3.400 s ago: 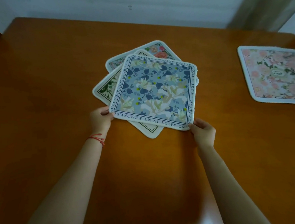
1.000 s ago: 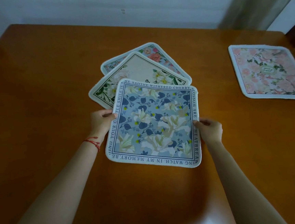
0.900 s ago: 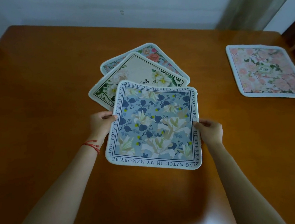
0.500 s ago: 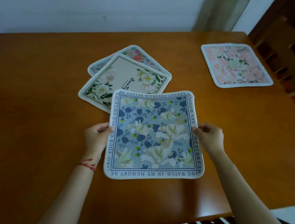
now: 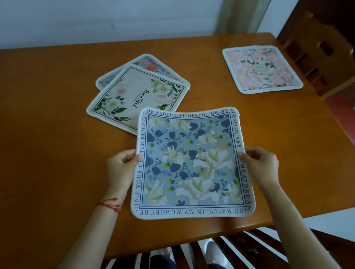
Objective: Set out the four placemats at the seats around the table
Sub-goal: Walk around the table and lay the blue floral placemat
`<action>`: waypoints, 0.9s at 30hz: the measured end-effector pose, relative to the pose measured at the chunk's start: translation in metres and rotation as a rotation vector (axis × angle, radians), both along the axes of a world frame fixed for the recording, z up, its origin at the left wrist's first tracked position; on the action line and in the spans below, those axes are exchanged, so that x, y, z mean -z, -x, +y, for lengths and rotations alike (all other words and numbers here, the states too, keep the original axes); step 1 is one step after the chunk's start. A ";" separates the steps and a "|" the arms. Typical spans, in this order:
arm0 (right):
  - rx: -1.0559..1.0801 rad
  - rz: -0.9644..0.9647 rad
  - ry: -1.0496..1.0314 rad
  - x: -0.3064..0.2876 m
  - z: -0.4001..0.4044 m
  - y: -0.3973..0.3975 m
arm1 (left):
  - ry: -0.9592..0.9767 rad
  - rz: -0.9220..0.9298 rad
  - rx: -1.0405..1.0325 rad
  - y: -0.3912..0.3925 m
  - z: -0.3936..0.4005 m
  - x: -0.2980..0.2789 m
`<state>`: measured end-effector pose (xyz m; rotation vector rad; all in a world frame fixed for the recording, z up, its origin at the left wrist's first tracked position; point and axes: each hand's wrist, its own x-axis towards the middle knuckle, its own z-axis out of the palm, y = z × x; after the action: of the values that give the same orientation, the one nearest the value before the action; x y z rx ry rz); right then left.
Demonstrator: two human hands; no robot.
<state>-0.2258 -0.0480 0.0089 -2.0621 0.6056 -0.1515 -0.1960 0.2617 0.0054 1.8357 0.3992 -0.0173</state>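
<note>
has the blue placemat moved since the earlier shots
Yes. The blue placemat, gripped by the left hand and right hand, has come off the cream placemat toward the table's near edge.

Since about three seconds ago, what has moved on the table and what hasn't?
The blue placemat has come off the stack toward the near table edge, above the near chair. The left hand and right hand moved from its near corners to its side edges. The cream placemat, the one beneath and the pink placemat stayed put.
</note>
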 end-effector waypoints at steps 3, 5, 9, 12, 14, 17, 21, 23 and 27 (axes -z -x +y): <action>-0.028 0.005 -0.004 -0.001 -0.014 0.004 | -0.008 0.003 -0.002 0.013 -0.013 -0.004; -0.052 0.003 -0.011 -0.001 -0.024 0.007 | -0.024 0.003 -0.004 0.023 -0.022 -0.007; -0.117 -0.005 -0.012 -0.004 -0.048 0.013 | -0.075 -0.003 -0.069 0.043 -0.045 -0.016; -0.163 -0.023 -0.030 -0.006 -0.066 0.017 | -0.085 -0.012 -0.124 0.056 -0.065 -0.023; -0.190 -0.028 -0.042 -0.008 -0.077 0.019 | -0.092 -0.024 -0.157 0.063 -0.076 -0.026; -0.216 -0.044 -0.041 -0.008 -0.094 0.021 | -0.109 -0.032 -0.194 0.072 -0.091 -0.029; -0.225 -0.044 -0.038 -0.006 -0.109 0.024 | -0.107 -0.037 -0.192 0.080 -0.105 -0.027; -0.209 -0.039 -0.039 -0.004 -0.115 0.025 | -0.089 -0.022 -0.186 0.079 -0.111 -0.024; -0.169 -0.006 -0.024 0.003 -0.124 0.028 | -0.075 0.010 -0.156 0.070 -0.123 -0.013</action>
<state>-0.2538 -0.1723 0.0056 -2.0779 0.4252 -0.0511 -0.2661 0.1390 0.0186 1.8738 0.5558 0.0966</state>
